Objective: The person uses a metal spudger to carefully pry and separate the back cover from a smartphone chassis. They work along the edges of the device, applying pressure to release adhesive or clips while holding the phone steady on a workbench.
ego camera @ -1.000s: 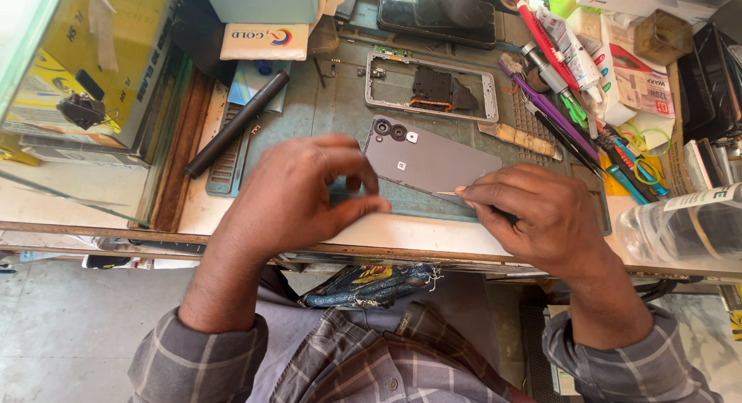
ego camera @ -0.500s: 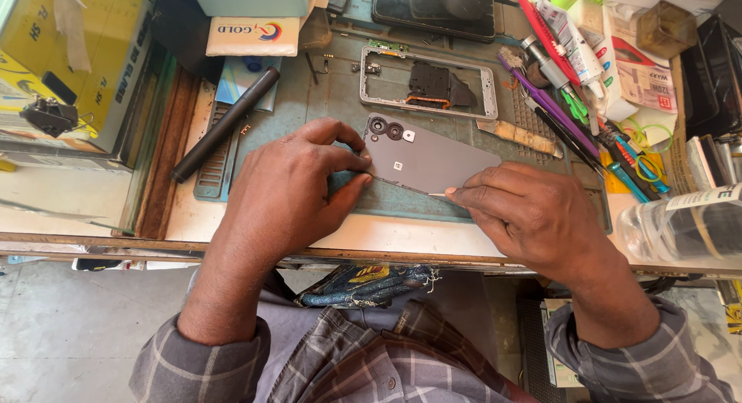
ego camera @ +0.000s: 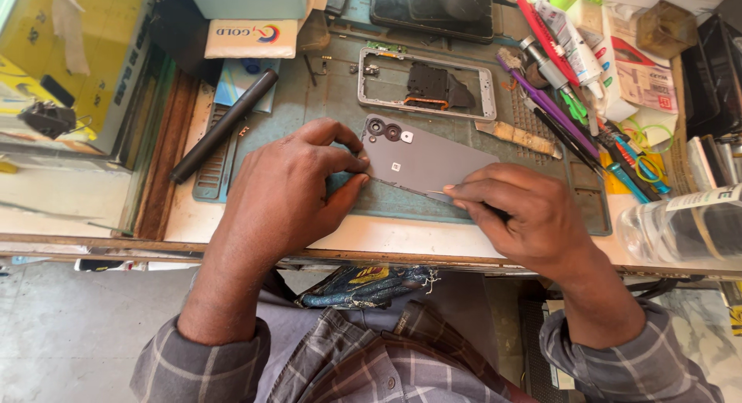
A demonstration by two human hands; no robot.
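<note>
Head view, left hand (ego camera: 290, 190): thumb and fingers are pinched on the camera end of the grey phone (ego camera: 425, 159), pressing it flat to the bench mat (ego camera: 340, 102); the grip is narrow and holding the phone's edge.
Head view, right hand (ego camera: 525, 214): curled around a thin metal pry blade (ego camera: 434, 193), with the tip laid along the phone's near long edge; the grip is closed tight on the tool.
Phone position: back up, lying at a slant in the middle of the green mat, between the two hands and just below the stripped phone frame (ego camera: 427, 86).
Doing this step well (a judgement): the blade looks best kept shallow and almost flat to the seam, slid along rather than levered hard, while the left hand keeps the body from skating; a steep angle could mark the cover or slip toward the fingers.
Count, phones: one grey phone in hand, one open frame behind it, and one dark phone (ego camera: 433, 9) at the far edge, so three in all.
Count, hands: two, both the person's own.
Count, other items: one black rod (ego camera: 224, 125) left of the mat, one clear bottle (ego camera: 680, 229) at the right, and one flat scraper (ego camera: 518, 138) near the frame.
Tool pile (ego camera: 572, 86): pens, tweezers and tubes overlap (too tangled to count).
</note>
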